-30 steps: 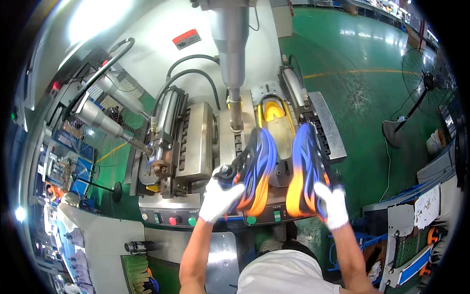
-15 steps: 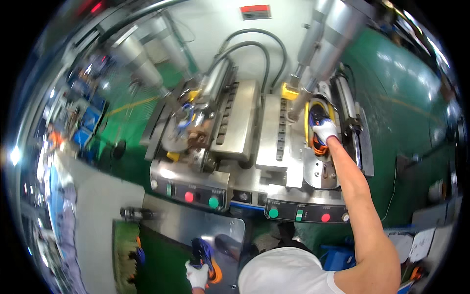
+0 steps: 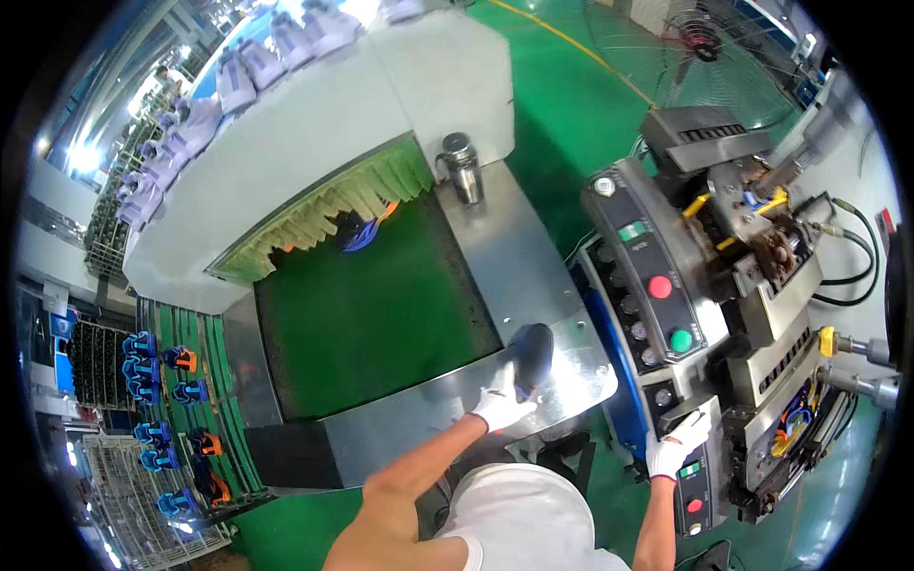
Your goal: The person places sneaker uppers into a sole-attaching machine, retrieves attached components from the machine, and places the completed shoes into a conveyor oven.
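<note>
My left hand [image 3: 502, 402], in a white glove, grips a dark shoe [image 3: 534, 354] over the steel ledge in front of me. Its smooth dark underside shows, and a bit of orange peeks out below my hand. Also gloved, my right hand [image 3: 676, 447] lies with fingers stretched over the nearer control panel [image 3: 693, 487] of the pressing machine, holding nothing. Whether a fingertip presses a button there is hidden. An orange and blue shoe [image 3: 792, 416] sits in the machine's nearer station, beside a yellow part.
A green conveyor belt [image 3: 381, 324] runs out from a curtained tunnel [image 3: 324, 209], where another shoe [image 3: 360, 235] shows. A steel flask [image 3: 463, 169] stands on the ledge. Pale shoes [image 3: 257, 62] line the tunnel's top; blue and orange shoes [image 3: 143, 366] rest on a rack at left.
My view has swung left toward the conveyor. My right hand has left the shoe in the machine and is now at its panel. My left hand still holds its shoe, now turned underside up.
</note>
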The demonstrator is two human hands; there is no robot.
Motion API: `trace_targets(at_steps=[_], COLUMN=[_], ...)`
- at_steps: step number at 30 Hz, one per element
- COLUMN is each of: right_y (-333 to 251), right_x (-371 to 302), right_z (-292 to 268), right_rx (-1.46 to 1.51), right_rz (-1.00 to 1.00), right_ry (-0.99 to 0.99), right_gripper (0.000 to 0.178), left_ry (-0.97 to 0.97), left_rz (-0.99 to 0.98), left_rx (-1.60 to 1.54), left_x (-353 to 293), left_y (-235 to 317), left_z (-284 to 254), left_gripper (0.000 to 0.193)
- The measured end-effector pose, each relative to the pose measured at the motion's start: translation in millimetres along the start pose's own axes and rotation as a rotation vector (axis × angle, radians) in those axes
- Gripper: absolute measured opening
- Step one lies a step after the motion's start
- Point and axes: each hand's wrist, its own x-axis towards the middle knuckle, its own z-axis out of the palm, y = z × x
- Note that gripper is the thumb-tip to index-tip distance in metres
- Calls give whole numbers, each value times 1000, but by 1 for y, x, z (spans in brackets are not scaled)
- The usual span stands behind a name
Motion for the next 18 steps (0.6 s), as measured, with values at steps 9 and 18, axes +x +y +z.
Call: trace_targets(at_steps=[9,18], right_y=[55,59], right_x=[-23,-144], right_z=[25,53], right_rx=[250,282], right_rz=[-115,189], right_ry=[57,-553], right_gripper=[101,77], left_ry=[815,587], left_rz=[-51,-118], left_rx=[378,526], left_x=[171,319], left_y=[-230,-304], left_z=[-293,-422], left_gripper=[57,88])
